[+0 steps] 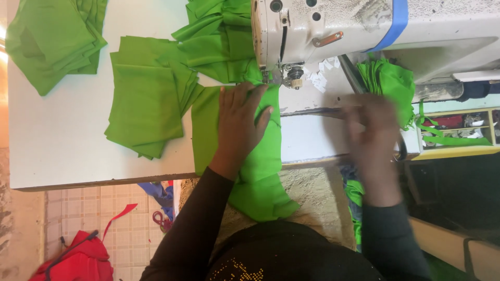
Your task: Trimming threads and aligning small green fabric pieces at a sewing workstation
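Two hands are at work by the sewing machine (364, 26). The left hand (240, 122) lies flat, fingers (260, 101) spread wide, pressing a green cloth piece (260, 171) on the bench (62, 130) just in front of the machine's needle. It grips nothing. The right hand (371, 130), to the right of the machine's needle, is blurry, so I cannot tell its grip. Left of the machine lie stacks of green pieces (146, 104). This piece looks only just begun, with many more to sew.
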